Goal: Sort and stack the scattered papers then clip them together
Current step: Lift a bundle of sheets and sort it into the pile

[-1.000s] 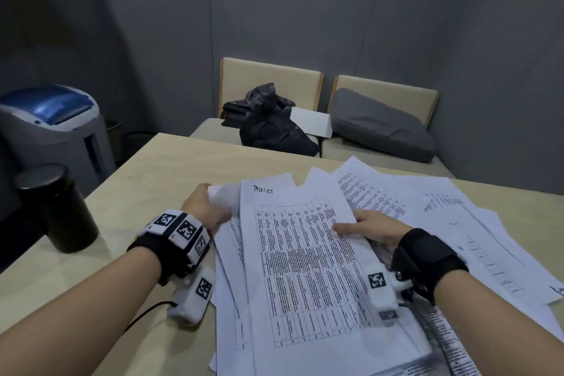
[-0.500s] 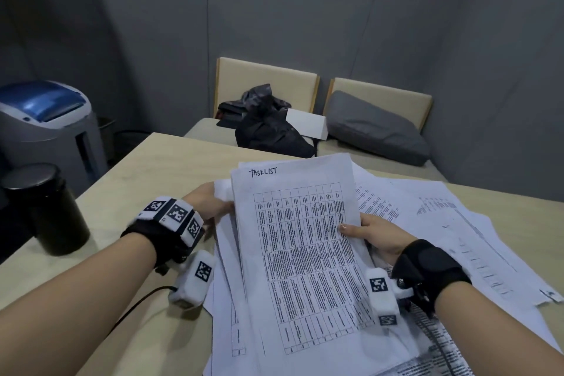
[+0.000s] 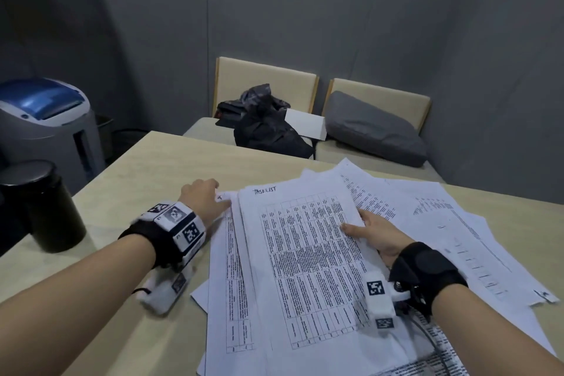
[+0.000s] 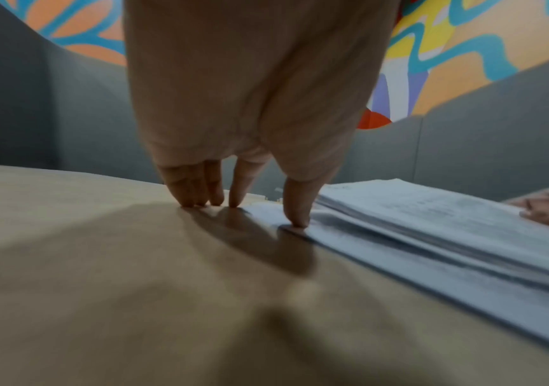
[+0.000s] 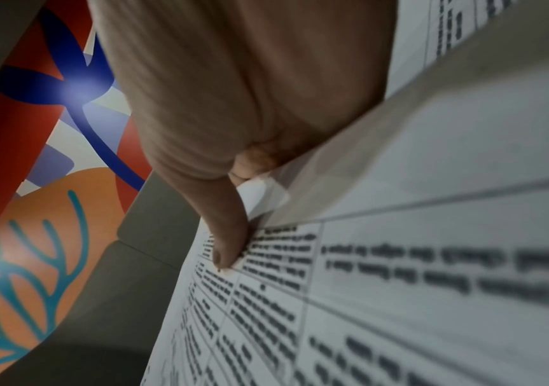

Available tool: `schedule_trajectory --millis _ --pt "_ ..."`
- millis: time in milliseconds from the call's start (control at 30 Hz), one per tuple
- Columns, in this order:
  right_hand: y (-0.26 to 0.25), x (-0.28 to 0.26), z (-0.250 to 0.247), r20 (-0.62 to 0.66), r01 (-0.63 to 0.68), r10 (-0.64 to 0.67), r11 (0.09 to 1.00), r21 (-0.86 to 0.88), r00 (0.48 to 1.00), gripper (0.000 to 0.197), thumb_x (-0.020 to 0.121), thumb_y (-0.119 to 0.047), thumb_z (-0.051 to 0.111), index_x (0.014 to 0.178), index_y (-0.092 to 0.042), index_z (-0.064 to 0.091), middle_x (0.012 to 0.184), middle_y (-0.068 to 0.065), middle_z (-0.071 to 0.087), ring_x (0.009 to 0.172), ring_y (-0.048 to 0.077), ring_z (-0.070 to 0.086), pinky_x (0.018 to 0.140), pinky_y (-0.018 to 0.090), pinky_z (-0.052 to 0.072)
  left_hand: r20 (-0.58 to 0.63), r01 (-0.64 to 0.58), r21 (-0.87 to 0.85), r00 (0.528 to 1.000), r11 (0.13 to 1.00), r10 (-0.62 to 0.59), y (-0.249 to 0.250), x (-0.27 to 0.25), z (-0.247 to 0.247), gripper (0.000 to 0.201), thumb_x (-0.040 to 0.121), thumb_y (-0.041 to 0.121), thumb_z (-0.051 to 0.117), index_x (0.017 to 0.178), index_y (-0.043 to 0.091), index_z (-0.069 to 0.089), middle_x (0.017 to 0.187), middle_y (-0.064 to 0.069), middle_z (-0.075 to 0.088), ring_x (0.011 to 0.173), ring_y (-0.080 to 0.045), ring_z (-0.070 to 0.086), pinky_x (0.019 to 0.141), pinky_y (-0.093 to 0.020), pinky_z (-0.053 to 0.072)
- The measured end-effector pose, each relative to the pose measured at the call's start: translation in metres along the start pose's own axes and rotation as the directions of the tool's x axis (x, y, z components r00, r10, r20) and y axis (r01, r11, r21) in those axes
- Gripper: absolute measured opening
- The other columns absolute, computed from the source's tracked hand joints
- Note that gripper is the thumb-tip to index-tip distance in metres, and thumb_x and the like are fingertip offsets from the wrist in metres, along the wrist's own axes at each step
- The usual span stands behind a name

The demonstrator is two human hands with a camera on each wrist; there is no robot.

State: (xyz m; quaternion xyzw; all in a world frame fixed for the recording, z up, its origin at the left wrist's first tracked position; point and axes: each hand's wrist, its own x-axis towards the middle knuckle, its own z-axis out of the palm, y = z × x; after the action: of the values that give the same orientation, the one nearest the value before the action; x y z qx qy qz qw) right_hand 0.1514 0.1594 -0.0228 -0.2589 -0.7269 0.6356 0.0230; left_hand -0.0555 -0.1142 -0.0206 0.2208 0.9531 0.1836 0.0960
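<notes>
Papers (image 3: 308, 253), thin printed sheets, pinched by right hand (image 3: 377, 235); left hand (image 3: 203, 197) fingers straight, touching their edge.

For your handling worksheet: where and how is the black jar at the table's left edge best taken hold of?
Grip the black jar around its round side wall, below the lid, coming from its right with the left hand, probably the nearer one. It stands upright and apart from the papers, with bare table on that side. Its weight cannot be judged.

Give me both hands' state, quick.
Left hand: open, straight fingers touching table and paper edge.
Right hand: gripping the TASKLIST stack, thumb on top.
</notes>
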Motion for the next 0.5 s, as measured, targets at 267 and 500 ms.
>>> schedule_trajectory --millis 267,500 --pt "0.005 0.000 0.005 0.063 0.028 -0.023 0.997 -0.068 0.998 0.038 0.083 -0.010 0.071 0.120 -0.009 0.061 0.120 0.011 0.069 0.114 0.031 0.063 0.106 0.047 0.044 0.050 -0.093 0.198 0.995 0.976 0.085 -0.013 0.000 0.005 0.058 0.080 0.050 0.064 0.130 0.023 0.051 0.125 -0.012 0.045 0.120 -0.033 0.038 0.099 -0.038 0.037" --pt "0.006 -0.004 0.003 0.075 0.065 -0.063 0.997 -0.031 0.995 0.076 0.054 -0.043 0.089 0.118 -0.014 0.062 0.118 0.009 0.070 0.110 0.028 0.065 0.103 0.045 0.046 0.044 -0.073 -0.297 0.995 0.952 0.090 0.000 -0.002 0.000 0.029 0.084 0.043 0.055 0.073 0.016 0.053 0.079 -0.006 0.058 0.074 -0.025 0.054 0.061 -0.030 0.039"
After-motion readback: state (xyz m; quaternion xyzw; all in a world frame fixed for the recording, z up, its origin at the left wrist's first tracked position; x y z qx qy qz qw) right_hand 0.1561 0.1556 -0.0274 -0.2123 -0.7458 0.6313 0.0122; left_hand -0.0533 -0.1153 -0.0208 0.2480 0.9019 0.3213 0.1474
